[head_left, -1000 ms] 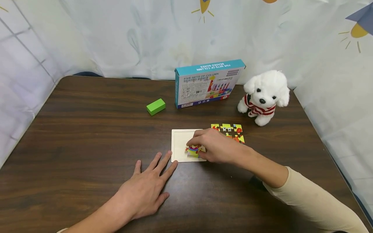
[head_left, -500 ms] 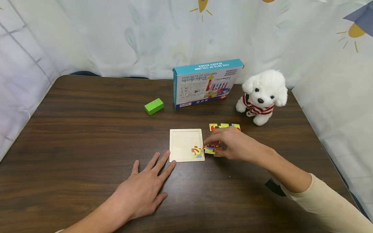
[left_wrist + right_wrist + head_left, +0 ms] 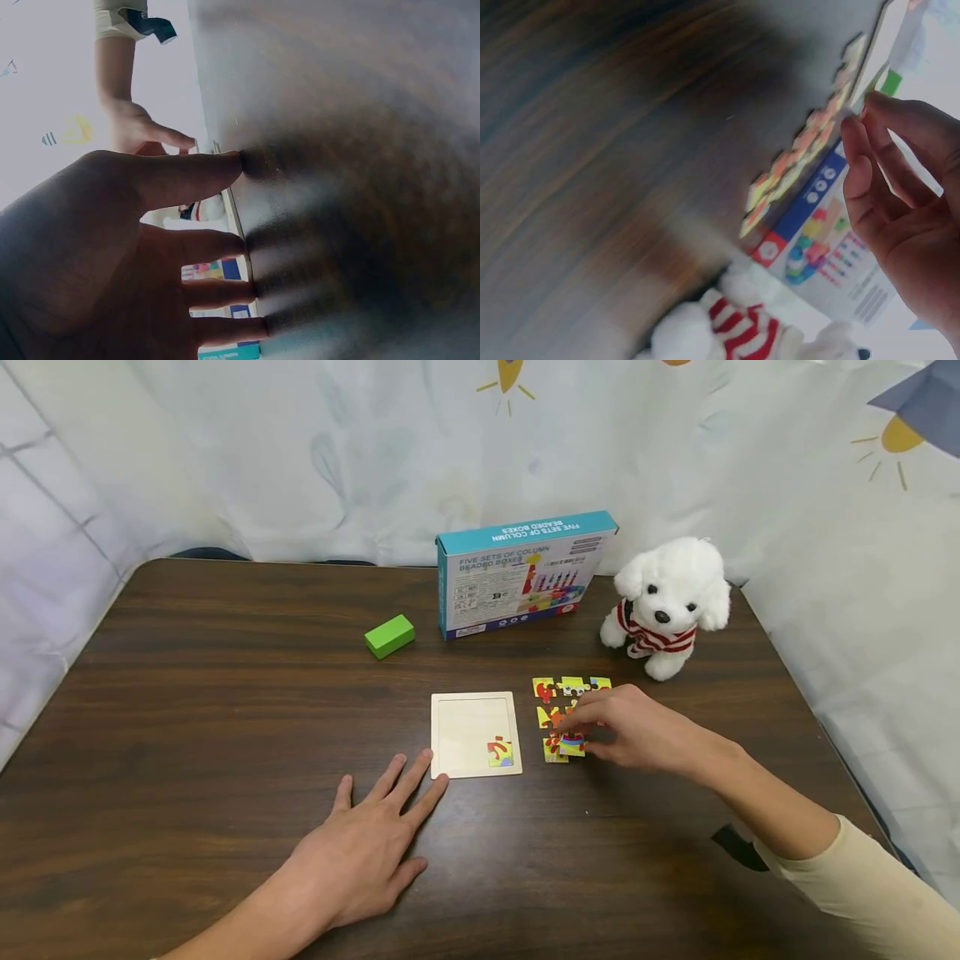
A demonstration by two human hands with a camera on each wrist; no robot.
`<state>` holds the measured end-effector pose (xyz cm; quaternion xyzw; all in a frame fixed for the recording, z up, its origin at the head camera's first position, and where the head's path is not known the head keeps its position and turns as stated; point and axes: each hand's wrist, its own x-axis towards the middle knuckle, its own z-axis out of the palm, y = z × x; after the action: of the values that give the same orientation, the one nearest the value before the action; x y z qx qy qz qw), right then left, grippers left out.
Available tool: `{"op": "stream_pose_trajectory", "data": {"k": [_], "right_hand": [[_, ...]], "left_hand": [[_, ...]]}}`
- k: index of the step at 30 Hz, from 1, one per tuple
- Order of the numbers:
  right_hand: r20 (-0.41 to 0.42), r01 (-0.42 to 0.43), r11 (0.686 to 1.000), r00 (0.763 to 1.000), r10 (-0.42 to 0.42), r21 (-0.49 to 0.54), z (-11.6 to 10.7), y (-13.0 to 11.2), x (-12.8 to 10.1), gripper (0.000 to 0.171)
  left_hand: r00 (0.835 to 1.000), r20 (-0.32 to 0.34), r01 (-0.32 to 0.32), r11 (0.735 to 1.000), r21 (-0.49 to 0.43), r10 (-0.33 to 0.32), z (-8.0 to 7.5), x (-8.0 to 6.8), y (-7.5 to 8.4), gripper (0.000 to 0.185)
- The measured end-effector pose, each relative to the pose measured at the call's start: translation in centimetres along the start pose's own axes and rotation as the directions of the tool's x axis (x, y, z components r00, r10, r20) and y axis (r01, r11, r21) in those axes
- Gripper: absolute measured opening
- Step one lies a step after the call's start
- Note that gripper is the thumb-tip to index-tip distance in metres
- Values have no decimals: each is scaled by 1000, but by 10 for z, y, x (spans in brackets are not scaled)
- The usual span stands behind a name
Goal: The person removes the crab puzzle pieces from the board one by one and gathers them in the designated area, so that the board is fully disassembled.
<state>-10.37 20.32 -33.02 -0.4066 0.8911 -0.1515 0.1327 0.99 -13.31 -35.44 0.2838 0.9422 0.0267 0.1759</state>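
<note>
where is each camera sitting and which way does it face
Head: worn up high, looking forward and down at the table; shows both forearms, left hand flat, right hand at the puzzle pieces.
Left wrist: under the left hand, looking along the tabletop past spread fingers.
Right wrist: beside the right hand, facing the pieces.
Shared: box and plush dog.

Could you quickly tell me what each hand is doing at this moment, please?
Left hand: open, flat on the table, holding nothing.
Right hand: fingers pinch a puzzle piece among the loose pieces.
</note>
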Motion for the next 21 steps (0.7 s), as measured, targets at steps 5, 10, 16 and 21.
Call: {"op": "stream_pose_trajectory", "data": {"k": [5,10,16,21], "right_hand": [[-4,3,1000,1000,-3,7,3,10,-8,34],[-24,-28,1000,999,28,12,4,17,-14,35],[-33,-54,999,998,54,-1,3,23,-21,33],[74,-26,999,997,23,44,6,25,-30,35]], "left_hand": [[1000,-3,-2,1000,4,2,0,0,0,82],[1000,-4,-6,1000,5,6,1,2,-1,81],[1000,-5,-3,1000,-3,3,1,3,-1,82],[1000,-7,-7,1000,-1,7,0,4,-2,83]]}}
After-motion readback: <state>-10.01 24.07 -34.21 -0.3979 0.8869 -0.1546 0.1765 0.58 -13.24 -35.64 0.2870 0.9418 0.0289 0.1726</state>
